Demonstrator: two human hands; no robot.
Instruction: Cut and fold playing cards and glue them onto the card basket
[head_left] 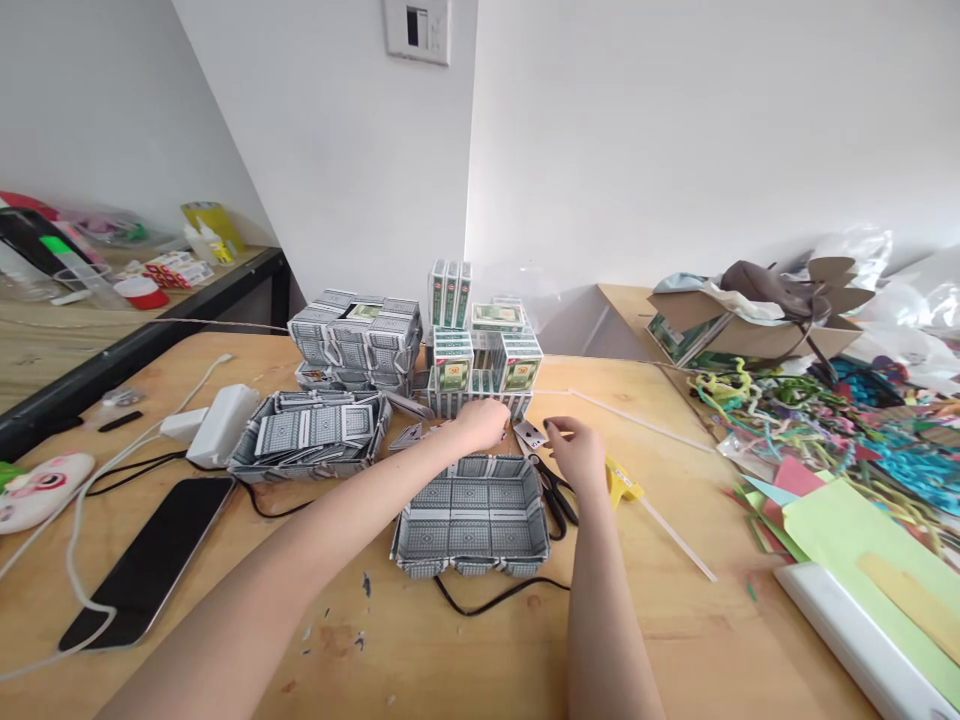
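My left hand (484,425) reaches over the far edge of a box folded from playing cards (471,508). Its fingers are curled, and their tips and anything in them are hidden. Beside it, my right hand (576,452) has its fingers a little apart, close to a face-up playing card (529,434); whether they touch it I cannot tell. The open box has grey patterned card backs on its floor and walls. Just behind my left hand stand stacked green-and-white card packs (453,362). Black scissors (556,498) lie under my right hand.
Left stands a second card-made box (306,430) full of loose cards, with a bigger card-built block (356,335) behind. A yellow glue gun (622,483), a phone (150,560), white cables and a black cord lie around. Coloured paper (870,560) and pipe cleaners (817,430) cover the right.
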